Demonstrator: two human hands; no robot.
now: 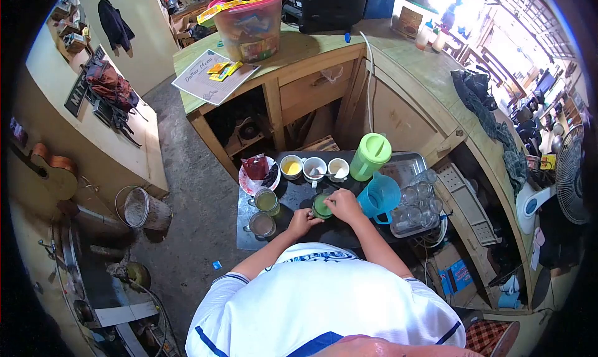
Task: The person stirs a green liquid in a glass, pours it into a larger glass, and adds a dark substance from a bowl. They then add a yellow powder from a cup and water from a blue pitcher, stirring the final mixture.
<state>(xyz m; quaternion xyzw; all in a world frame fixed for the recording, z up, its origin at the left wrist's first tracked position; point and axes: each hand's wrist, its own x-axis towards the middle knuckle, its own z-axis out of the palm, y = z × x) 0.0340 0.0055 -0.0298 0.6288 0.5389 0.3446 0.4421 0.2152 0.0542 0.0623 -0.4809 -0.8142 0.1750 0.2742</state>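
Note:
A glass of green drink (321,205) stands on the dark low table in front of me. My left hand (303,222) is closed on its near left side. Over its rim my right hand (344,204) is pinched shut; what its fingers hold is too small to make out. Two filled glass mugs, one greenish (266,201) and one greyish-brown (261,225), stand to the left. Behind are three white cups: one with yellow contents (291,166), one with pale contents (314,168), and one with a spoon (337,169). Right of my hands are a blue pitcher (380,196) and a lidded green pitcher (370,158).
A metal tray (398,164) holds several upturned glasses (418,202) at the right. A plate (247,186) with a dark red packet (256,167) sits at the back left. The wooden counter (311,70) curves around the table, bearing a pink-lidded tub (249,33). A fan (570,176) stands far right.

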